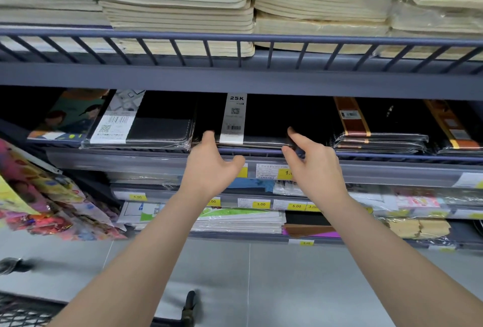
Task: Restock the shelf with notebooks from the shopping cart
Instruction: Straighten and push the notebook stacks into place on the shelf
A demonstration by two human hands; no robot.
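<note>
Both hands up at the shelf point(261, 79). The black notebook point(264, 120) with the white 25K band lies flat on it, between the two grips. Left hand point(213, 167) released, fingertips touching its front edge; right hand point(311, 162) pinching its right corner. Shopping cart point(23, 311) sits well below the left grip.
</note>
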